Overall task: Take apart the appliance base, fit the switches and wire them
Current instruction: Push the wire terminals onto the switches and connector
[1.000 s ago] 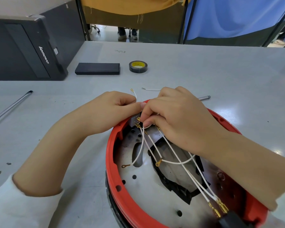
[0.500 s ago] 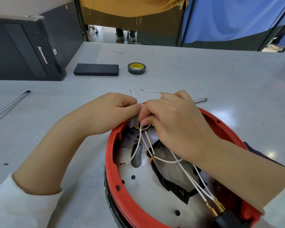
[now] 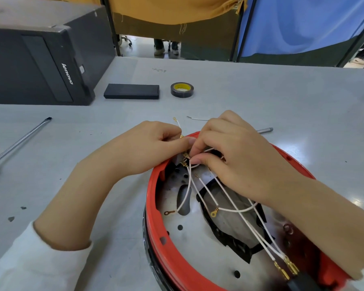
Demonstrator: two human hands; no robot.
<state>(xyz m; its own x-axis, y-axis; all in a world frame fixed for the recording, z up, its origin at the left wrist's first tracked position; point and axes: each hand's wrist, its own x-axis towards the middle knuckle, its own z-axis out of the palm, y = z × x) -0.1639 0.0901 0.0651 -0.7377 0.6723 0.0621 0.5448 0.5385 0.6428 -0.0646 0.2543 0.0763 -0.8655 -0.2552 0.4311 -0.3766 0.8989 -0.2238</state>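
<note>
Red-rimmed appliance base [image 3: 156,211] sits nearest on the grey table [image 3: 282,106], white wires [image 3: 229,206] crossing its metal plate. At its far rim both hands meet: left hand [image 3: 147,148] and right hand [image 3: 235,156], fingers curled, pinch wire terminals (contact partly hidden). Beyond: tape roll [image 3: 182,89], black box [image 3: 131,91].

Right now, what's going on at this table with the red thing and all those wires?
A person is wiring an opened red appliance base. Both hands meet at its far rim: the left hand and right hand pinch white wires at brass terminals. Other ring-terminal ends lie loose inside. A tape roll sits beyond.
</note>
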